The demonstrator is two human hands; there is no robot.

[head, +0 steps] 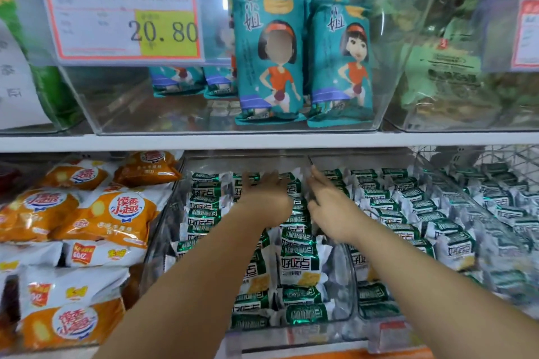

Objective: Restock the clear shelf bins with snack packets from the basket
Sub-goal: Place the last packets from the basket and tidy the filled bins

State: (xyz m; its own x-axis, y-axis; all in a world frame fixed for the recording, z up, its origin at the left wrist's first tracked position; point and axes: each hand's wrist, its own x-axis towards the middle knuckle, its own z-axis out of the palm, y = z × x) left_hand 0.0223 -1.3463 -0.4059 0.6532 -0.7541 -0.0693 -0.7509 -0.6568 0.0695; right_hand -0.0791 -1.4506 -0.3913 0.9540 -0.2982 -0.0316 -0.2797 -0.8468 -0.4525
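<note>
Both my arms reach into a clear bin (163,230) on the lower shelf, packed with several green-and-white snack packets (300,262). My left hand (267,195) lies flat on the packets near the back of the bin, fingers spread. My right hand (329,201) is just beside it over the divider between this bin and the neighbouring bin (353,280) of the same packets, fingers extended and slightly apart. Neither hand visibly grips a packet. The basket is not in view.
Orange and white snack bags (96,216) fill the lower left. On the upper shelf a clear bin (96,114) holds teal packets (269,58) behind a price tag (122,17). Green bags (449,67) sit upper right. The white shelf edge (262,141) runs above my hands.
</note>
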